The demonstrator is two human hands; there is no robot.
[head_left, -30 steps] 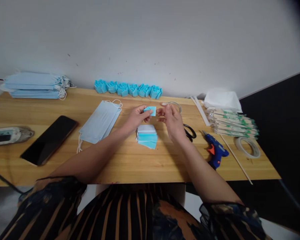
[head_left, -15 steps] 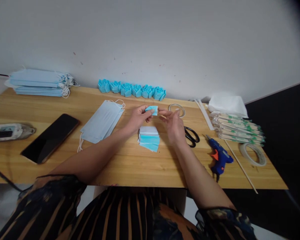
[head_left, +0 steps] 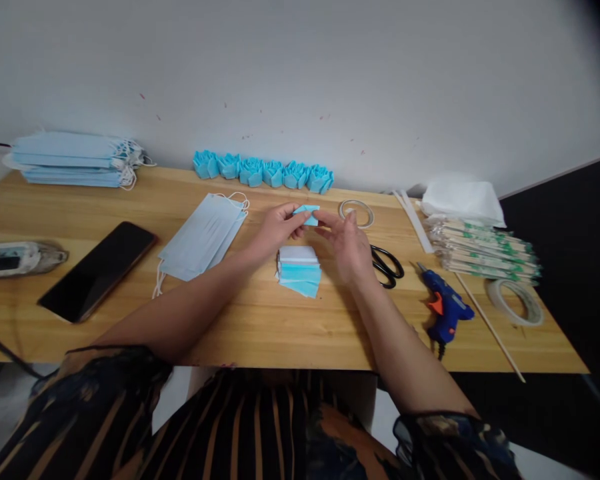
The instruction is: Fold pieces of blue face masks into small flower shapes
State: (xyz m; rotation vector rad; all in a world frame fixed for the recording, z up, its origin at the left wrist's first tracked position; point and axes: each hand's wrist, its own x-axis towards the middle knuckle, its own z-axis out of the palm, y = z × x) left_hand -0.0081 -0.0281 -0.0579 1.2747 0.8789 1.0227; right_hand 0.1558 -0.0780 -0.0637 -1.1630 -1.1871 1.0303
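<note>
In the head view, the left hand point(head_left: 279, 228) pinches a small folded blue piece point(head_left: 308, 215) above the table point(head_left: 280, 337). Its long axis runs roughly from 9 to 3 o'clock, tapering toward 9. The right hand point(head_left: 349, 245) has a fingertip at the 3 o'clock end; whether it grips, I cannot tell. A stack of pieces point(head_left: 299, 272) lies at 6 o'clock.
</note>
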